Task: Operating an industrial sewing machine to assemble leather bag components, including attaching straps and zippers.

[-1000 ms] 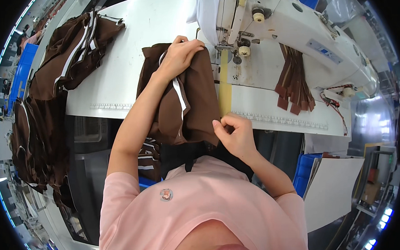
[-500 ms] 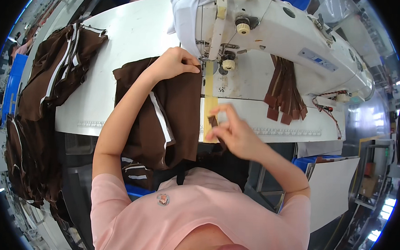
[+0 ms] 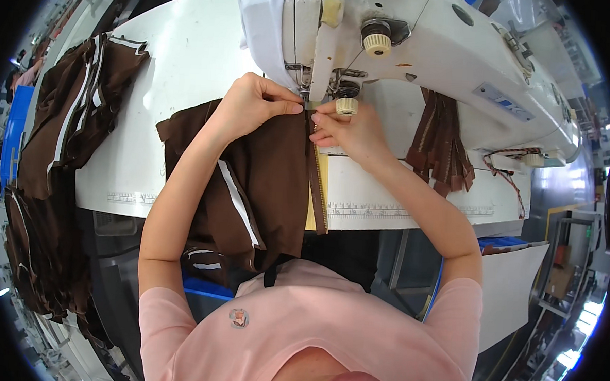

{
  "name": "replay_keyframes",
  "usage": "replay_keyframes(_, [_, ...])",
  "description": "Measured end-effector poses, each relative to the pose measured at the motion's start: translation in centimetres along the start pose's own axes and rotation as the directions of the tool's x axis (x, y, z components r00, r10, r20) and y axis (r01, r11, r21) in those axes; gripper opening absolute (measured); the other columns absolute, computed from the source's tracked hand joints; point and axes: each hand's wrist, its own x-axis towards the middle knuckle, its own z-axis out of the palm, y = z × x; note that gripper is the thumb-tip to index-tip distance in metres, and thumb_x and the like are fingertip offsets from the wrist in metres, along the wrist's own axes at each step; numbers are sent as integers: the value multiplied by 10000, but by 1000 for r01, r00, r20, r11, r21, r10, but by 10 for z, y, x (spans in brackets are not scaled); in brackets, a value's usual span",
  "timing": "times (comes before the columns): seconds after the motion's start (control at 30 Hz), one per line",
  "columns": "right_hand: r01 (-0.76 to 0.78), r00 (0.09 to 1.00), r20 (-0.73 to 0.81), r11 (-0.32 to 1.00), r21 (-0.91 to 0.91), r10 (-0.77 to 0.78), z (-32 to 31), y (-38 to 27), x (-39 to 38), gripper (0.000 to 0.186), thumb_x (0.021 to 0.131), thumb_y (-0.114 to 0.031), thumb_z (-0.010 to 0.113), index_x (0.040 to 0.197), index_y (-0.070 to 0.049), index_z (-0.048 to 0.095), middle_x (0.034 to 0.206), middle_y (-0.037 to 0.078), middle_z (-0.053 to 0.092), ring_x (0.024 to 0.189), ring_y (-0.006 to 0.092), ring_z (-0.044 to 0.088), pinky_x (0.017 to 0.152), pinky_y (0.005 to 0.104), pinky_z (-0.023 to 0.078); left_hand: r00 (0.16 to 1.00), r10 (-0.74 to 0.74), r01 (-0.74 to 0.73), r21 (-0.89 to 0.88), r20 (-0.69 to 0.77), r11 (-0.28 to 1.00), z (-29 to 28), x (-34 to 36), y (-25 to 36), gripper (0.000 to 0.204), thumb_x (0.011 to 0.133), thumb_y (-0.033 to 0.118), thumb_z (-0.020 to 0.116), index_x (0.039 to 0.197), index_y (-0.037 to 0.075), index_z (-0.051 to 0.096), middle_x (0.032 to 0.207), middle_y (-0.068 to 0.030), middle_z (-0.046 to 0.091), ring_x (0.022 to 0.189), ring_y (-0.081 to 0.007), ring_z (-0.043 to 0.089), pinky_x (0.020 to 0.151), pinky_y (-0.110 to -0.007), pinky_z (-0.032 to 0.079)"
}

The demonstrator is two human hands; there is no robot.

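My left hand (image 3: 257, 107) pinches the top right corner of a brown garment piece (image 3: 278, 176) just below the needle area of a white sewing machine (image 3: 447, 54). White piping runs down the garment's middle, and its lower part hangs over the table's front edge. Close beside it, my right hand (image 3: 355, 133) holds the upper end of a brown zipper strip (image 3: 318, 191) with metal teeth. The strip hangs straight along the garment's right edge, over a yellow tape (image 3: 323, 174) on the table. My fingertips partly hide the strip's upper end.
More brown zipper strips (image 3: 443, 139) lie fanned out under the machine arm. A pile of brown garments with white piping (image 3: 70, 112) hangs off the table's left side. White cloth (image 3: 264, 29) sits left of the needle. A printed ruler (image 3: 399, 211) follows the table's front edge.
My right hand has moved up from the table's front edge to the needle area, bringing the zipper strip alongside the garment. My left hand stays at the garment's corner.
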Motion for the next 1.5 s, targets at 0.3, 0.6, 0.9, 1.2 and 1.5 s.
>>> replay_keyframes(0.3, [54,998,-14,998,-38,-55,5,-6,1,175,860,-96,616,909,70,638,790,129,678,675,165,682,582,273,582,997,47,-37,155,-58,987,7,-4,13,176,769,115,732,915,17,734,819,-121,719,724,-140,661,719,-262,511])
replay_keyframes(0.6, [22,1000,9,999,-39,-21,4,-6,3,171,854,-91,616,917,67,636,782,123,671,676,161,678,576,268,576,997,27,-13,195,-67,981,10,-5,16,186,775,122,719,927,16,732,827,-133,716,724,-152,663,728,-273,512])
replay_keyframes(0.9, [64,998,10,940,-335,-64,1,-3,6,235,830,-168,660,940,39,642,714,114,648,591,163,650,527,326,523,999,-14,22,190,-43,981,12,-3,10,157,769,133,718,863,9,730,728,-92,694,661,-138,633,719,-274,492])
replay_keyframes(1.2, [533,552,474,-146,-833,-687,-6,27,-12,367,785,-157,653,1148,-112,634,1049,-8,625,577,146,594,519,288,482,991,-93,121,337,-100,934,3,12,-3,212,701,183,755,884,92,699,846,-23,672,915,-210,608,820,-437,416])
replay_keyframes(1.5, [441,646,460,-194,-876,-608,-4,15,-12,424,770,-87,602,1194,-74,605,989,0,599,595,171,587,523,299,491,923,385,-348,434,3,831,-9,48,-31,395,754,234,747,1090,54,642,1044,-135,660,976,-256,624,823,-357,483])
